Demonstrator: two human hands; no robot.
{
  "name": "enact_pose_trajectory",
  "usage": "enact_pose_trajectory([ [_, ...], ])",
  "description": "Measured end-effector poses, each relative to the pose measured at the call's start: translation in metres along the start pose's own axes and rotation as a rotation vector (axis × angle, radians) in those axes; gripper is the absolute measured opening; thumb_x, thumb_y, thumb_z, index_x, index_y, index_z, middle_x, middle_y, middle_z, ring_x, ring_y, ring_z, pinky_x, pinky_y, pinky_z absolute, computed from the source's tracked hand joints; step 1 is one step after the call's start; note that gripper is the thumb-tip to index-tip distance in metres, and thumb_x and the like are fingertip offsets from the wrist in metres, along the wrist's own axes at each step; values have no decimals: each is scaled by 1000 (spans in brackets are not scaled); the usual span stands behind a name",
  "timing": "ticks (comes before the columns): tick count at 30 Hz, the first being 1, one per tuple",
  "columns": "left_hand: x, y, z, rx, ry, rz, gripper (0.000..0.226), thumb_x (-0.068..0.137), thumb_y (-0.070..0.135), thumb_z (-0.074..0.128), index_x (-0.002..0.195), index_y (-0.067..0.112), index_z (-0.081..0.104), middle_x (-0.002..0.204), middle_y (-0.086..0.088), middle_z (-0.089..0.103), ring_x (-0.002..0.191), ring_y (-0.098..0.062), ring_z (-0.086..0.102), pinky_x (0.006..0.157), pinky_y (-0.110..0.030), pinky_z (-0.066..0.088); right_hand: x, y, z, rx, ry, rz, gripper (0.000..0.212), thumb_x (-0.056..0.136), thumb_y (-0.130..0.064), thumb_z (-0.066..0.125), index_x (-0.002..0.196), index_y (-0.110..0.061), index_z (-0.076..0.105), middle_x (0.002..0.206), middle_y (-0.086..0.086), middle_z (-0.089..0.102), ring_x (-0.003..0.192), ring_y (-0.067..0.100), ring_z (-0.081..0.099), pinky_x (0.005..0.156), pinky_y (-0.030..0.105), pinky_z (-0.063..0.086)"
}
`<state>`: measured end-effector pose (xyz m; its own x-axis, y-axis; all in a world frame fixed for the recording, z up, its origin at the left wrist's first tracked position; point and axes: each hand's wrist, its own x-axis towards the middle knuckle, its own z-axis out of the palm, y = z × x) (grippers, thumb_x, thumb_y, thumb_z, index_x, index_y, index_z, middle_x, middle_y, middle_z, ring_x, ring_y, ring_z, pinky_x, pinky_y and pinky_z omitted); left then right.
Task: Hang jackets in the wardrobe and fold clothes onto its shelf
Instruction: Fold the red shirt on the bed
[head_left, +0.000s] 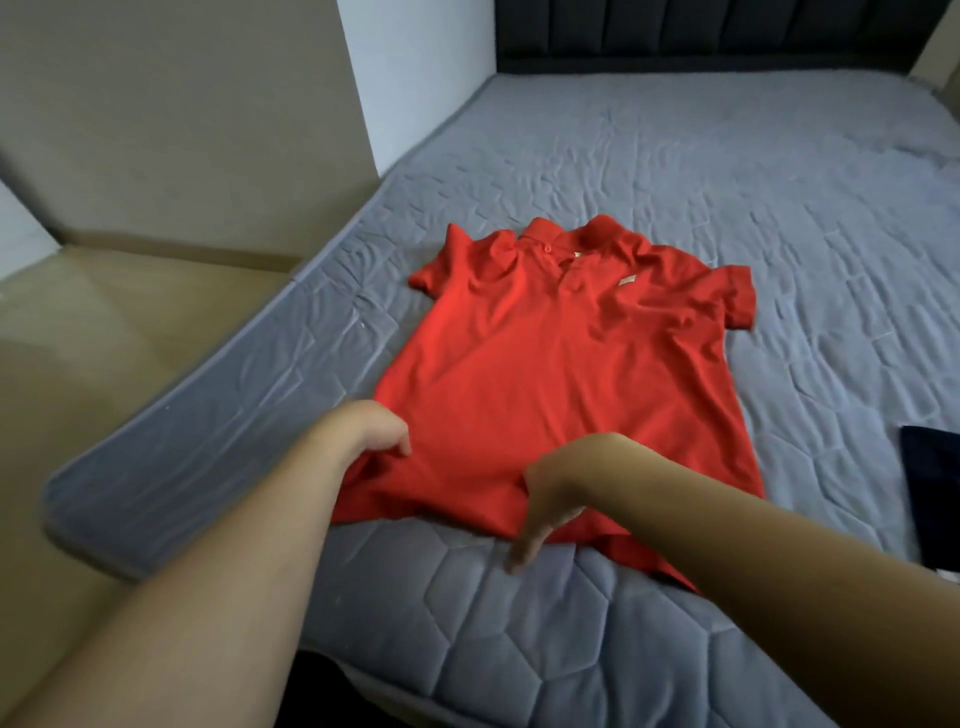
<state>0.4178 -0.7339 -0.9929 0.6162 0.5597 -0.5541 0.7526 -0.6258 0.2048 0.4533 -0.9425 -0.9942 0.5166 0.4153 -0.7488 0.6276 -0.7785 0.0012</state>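
At the far left a tan wall panel (182, 104) stands beside the bed, and below it lies the pale brown floor (104, 322). The mattress (675, 171) runs from the near corner up to a dark padded headboard (701, 36) at the top, its grey quilted cover creased all over.

The left hand (371, 428) comes in from the lower left on a bare forearm. Its fingers are curled down into the lower left edge of the red polo shirt (545, 364), gripping a bunch of the cloth (the fabric puckers just beside the knuckles).

The shirt lies front up on the mattress, near the foot end and toward the left side, collar pointing at the headboard. Both short sleeves are spread out to the sides, the placket shows a button, and a small pale tag sits on the chest. The hem reaches the near edge of the mattress, and one corner hangs a little over it.

The right hand (550, 499) crosses in from the lower right. Its fingers are straight and together, pointing down over the hem, with the tips on the grey cover just past the red cloth; it holds nothing.

At the right edge a dark navy garment (935, 488) lies on the mattress, apart from the shirt and only partly in view.
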Motion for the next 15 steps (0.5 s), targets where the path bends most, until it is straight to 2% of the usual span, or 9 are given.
enact_pose_trajectory([
  [2,-3,1,2,-309,-169,-8,44,86,16,66,128,7,55,124,-11,61,110,-27,57,89,-32,43,0,-12,-5,-152,-116,64,93,59,-70,74,132,-17,52,130,4,57,111,30,57,95,39,45],
  [4,-4,0,-3,-520,-242,5,27,93,12,58,120,5,57,105,-11,68,93,-25,63,79,-28,46,1,-20,-5,-338,-75,41,56,82,-41,69,130,-15,55,130,5,58,113,29,58,97,39,46],
  [6,-9,-5,-14,-548,-285,-7,14,96,15,57,104,5,62,73,-11,69,63,-22,64,58,-25,48,-1,-23,-9,-482,-15,-23,33,92,-18,55,125,-11,58,121,8,60,108,27,59,90,34,48],
  [7,-13,-8,-17,-430,-302,-33,14,95,21,59,97,7,63,68,-10,69,57,-21,63,52,-24,47,-3,-24,-14,-513,-39,-27,29,92,-13,52,119,-7,61,111,9,62,100,26,61,82,31,48],
  [9,-16,-14,-17,76,-293,-59,37,93,39,60,111,6,63,96,-14,70,81,-26,67,61,-29,49,-9,-18,-28,-491,-221,44,21,90,-9,51,100,4,64,88,15,64,80,23,64,70,26,49],
  [10,-15,-14,-14,307,-242,-53,51,92,47,59,123,7,59,117,-12,65,99,-27,65,72,-31,49,-6,-14,-33,-344,-350,111,20,90,-8,49,92,8,61,82,19,63,81,24,66,73,27,51],
  [11,-13,-11,-13,421,-167,-47,59,91,51,58,131,8,55,130,-10,60,112,-27,61,84,-32,48,-5,-9,-37,-126,-462,177,19,91,-7,45,92,8,56,85,22,60,89,26,64,84,33,50],
  [13,-6,1,-15,372,-19,-42,68,86,49,59,140,11,44,140,-11,51,124,-30,53,102,-40,44,-1,4,-46,239,-535,150,18,90,-2,38,102,0,52,92,17,55,90,28,59,98,47,41],
  [15,1,18,-14,322,184,93,79,83,46,55,149,16,25,153,-13,28,139,-34,32,109,-54,33,12,24,-55,457,-385,51,26,92,-2,37,110,-9,54,91,12,59,80,23,58,89,44,45],
])
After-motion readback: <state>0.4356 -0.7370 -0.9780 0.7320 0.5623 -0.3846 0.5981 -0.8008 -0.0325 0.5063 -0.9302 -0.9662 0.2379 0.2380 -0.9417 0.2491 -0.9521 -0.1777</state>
